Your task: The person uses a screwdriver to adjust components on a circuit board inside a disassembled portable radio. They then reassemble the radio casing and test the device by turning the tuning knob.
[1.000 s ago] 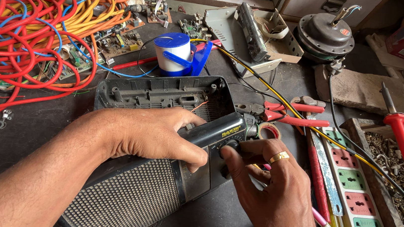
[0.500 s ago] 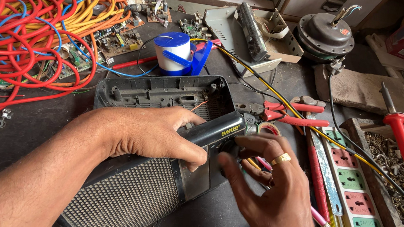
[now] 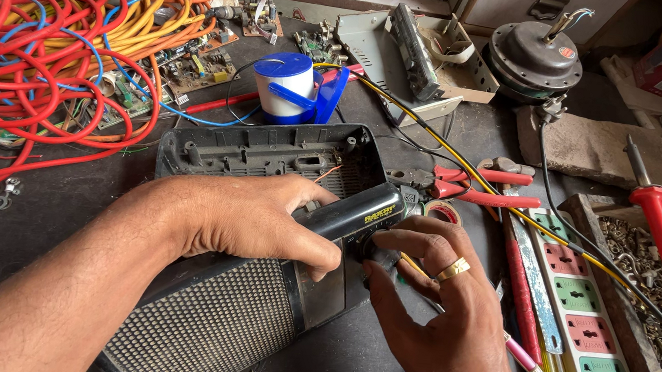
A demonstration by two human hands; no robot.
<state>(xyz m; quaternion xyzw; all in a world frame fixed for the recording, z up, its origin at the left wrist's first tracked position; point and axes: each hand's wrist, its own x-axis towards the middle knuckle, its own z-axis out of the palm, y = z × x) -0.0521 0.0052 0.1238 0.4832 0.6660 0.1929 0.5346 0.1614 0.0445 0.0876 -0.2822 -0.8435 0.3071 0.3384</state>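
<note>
dark workbench (image 3: 58, 206), red wire tangle (image 3: 27, 39), power strip (image 3: 579, 319) alongside

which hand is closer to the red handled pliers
Right. The right hand lies just below the red-handled pliers; the left hand sits farther left on the black cylinder.

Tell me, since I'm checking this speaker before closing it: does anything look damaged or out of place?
Yes. The black speaker housing lies open, its inner ribs exposed, beside the mesh grille. A thin wire sticks out loose inside.
</note>
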